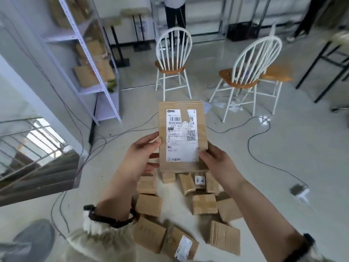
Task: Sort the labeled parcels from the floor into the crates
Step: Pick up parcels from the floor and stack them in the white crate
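Right now you hold the parcel (182, 108) up above the pile (188, 205) of parcels on the floor, with its label (181, 137) facing you. Your left hand (145, 154) pinches the parcel's left edge, thumb on the front. Your right hand (213, 161) grips the lower right corner, and that thumb overlaps the label's edge.

The step in hand looks like reading the label to choose a crate. The label is torn near the top, so part of the number is missing; rely on the bold "WU" lower down, which reads clean. Slide your right thumb off the print, hold the parcel flat, and decide before you turn.

No crate shows beside the pile. A dark, crate-like box (241, 32) sits far beyond it, past the white chairs (172, 63). Mind the cables (264, 140) lying beyond the pile.
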`<state>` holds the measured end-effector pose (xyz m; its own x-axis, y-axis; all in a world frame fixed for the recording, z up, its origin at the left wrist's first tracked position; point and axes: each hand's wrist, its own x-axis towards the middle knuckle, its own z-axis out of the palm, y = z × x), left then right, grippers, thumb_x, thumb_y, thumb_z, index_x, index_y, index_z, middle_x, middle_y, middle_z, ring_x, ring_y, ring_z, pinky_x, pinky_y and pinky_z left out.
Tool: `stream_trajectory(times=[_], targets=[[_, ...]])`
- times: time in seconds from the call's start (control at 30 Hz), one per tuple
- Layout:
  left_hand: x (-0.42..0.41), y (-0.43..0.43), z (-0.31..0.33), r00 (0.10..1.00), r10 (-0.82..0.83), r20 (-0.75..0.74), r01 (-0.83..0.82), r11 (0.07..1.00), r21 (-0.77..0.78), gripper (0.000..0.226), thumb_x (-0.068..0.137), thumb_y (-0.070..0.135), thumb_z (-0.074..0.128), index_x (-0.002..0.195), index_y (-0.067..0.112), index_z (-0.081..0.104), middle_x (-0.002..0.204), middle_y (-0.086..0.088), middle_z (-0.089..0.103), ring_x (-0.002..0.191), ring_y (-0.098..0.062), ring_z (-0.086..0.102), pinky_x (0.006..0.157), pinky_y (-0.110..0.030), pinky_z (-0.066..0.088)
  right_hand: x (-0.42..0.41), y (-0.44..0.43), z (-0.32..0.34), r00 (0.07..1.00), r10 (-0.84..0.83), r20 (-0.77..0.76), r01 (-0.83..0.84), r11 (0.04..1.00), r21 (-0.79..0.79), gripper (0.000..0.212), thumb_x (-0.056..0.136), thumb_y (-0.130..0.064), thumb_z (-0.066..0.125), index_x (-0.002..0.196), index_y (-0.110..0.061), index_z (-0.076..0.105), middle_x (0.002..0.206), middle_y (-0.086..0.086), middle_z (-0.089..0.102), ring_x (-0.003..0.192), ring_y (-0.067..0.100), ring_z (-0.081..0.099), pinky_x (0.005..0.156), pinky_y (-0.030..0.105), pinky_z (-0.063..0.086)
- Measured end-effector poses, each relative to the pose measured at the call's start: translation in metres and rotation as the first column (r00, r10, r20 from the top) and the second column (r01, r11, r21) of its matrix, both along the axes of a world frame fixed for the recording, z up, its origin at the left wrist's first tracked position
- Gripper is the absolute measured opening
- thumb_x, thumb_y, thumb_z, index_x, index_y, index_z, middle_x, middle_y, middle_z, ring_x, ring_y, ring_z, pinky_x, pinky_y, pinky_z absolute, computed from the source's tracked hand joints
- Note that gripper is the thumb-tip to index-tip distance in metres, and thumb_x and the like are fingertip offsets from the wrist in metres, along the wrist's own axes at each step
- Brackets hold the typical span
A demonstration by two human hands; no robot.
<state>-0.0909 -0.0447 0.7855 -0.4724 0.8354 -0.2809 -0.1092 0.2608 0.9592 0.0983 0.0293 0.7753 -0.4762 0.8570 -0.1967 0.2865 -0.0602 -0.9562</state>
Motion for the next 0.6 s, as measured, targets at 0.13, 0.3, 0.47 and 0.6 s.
stream_trajectory(times=[0.13,0.3,0.47,0.6], targets=[[0.02,0.007,0.008,0.999,-0.053,0.0,0.053,0.996,0.07,0.031,0.091,0.027,0.06,0.121,0.03,0.062,0.101,0.005,0.074,0.089,-0.022,0.071,0.08,-0.045,0.054,0.025,-0.004,0.015,0.998,-0.031,-0.046,0.031,0.999,0.011,0.026,0.094,-0.023,0.049,0.096,-0.045,0.064,0.105,-0.016,0.069,0.101,0.005,0.064,0.092,0.024,0.049],[0.049,0.038,0.021,0.973,-0.229,0.0,0.228,0.968,0.102,0.032,0.088,0.027,0.064,0.119,0.031,0.063,0.101,0.002,0.073,0.082,-0.023,0.069,0.076,-0.043,0.055,0.066,-0.019,0.032,0.961,-0.273,-0.041,0.275,0.959,0.072,0.021,0.093,-0.029,0.051,0.107,-0.041,0.061,0.102,-0.016,0.069,0.095,0.003,0.064,0.085,0.017,0.048],[0.1,0.066,0.046,0.844,-0.534,-0.057,0.536,0.833,0.138,0.031,0.089,0.03,0.06,0.12,0.033,0.063,0.099,0.005,0.073,0.084,-0.02,0.069,0.064,-0.034,0.052,0.109,-0.058,0.051,0.829,-0.556,-0.061,0.559,0.824,0.093,0.02,0.093,-0.028,0.053,0.091,-0.044,0.065,0.111,0.006,0.067,0.105,0.024,0.062,0.101,0.045,0.044],[0.166,0.062,0.057,0.652,-0.751,-0.107,0.756,0.632,0.17,0.025,0.094,0.028,0.054,0.115,0.04,0.06,0.089,0.014,0.074,0.077,-0.01,0.069,0.06,-0.028,0.053,0.151,-0.115,0.061,0.686,-0.715,-0.133,0.727,0.681,0.087,0.024,0.096,-0.027,0.051,0.095,-0.045,0.066,0.117,0.01,0.064,0.106,0.024,0.063,0.102,0.036,0.044]])
